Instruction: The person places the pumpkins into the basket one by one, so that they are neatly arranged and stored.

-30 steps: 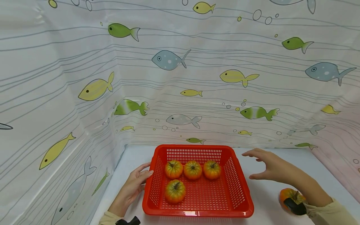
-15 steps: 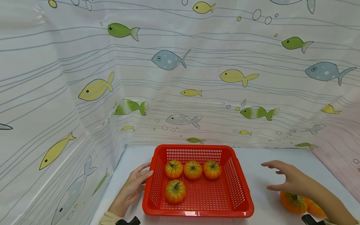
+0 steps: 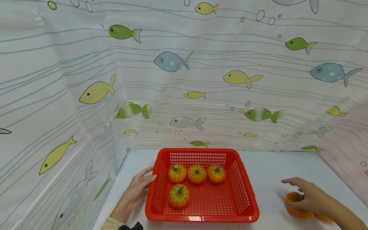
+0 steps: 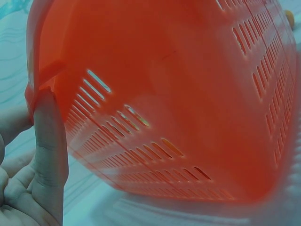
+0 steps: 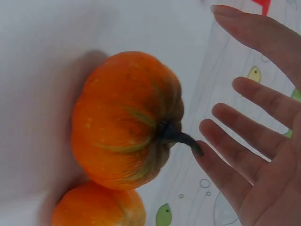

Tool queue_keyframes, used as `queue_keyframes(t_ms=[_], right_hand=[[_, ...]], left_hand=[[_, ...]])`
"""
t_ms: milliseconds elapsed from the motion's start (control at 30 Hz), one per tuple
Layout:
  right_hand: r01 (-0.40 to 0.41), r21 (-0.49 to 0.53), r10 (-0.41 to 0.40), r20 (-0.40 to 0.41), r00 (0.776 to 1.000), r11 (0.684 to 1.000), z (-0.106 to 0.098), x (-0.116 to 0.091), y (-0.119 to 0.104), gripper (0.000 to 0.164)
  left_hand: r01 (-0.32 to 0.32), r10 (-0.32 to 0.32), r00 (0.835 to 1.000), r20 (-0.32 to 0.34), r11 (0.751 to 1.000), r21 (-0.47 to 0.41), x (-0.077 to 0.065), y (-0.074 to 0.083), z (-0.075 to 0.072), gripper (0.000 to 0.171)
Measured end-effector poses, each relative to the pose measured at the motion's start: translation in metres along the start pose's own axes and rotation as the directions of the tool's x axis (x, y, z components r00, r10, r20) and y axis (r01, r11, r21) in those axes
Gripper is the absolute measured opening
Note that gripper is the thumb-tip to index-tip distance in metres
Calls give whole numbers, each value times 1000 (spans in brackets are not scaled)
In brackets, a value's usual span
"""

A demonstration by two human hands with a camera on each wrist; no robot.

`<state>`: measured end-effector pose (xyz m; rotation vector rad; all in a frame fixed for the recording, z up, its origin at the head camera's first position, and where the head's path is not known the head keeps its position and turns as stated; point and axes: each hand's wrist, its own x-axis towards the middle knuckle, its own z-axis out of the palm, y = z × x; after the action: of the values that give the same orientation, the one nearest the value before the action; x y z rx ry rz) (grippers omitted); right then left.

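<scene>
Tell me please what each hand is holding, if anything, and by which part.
The left hand holds the red, rectangular plastic basket by its left rim. The right hand, open near a round orange pumpkin, holds nothing.

Left arm: creased beige cloth sleeve, cuff ending near the wrist; beside it a small black curved piece, cropped by the lower frame edge, material unclear. Bare left hand. Right hand likewise bare, as is the visible right forearm.
</scene>
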<state>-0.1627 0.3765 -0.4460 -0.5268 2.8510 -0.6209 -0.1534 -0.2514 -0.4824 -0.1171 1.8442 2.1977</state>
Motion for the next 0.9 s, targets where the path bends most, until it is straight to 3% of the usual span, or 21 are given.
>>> queue_keyframes(t_ms=[400,767,900], right_hand=[[-63,-74,65,22,998,995,14,-3,21,69],[-29,-108,26,-35,999,994,19,-8,34,68],[-54,-118,52,-16,999,992,19,-6,37,67]], left_hand=[[-1,1,1000,-1,1000,-18,1,1,0,65],[7,-8,1000,-14,1000,-12,2,0,0,66],[4,-4,1000,-10,1000,-15,2,0,0,65]])
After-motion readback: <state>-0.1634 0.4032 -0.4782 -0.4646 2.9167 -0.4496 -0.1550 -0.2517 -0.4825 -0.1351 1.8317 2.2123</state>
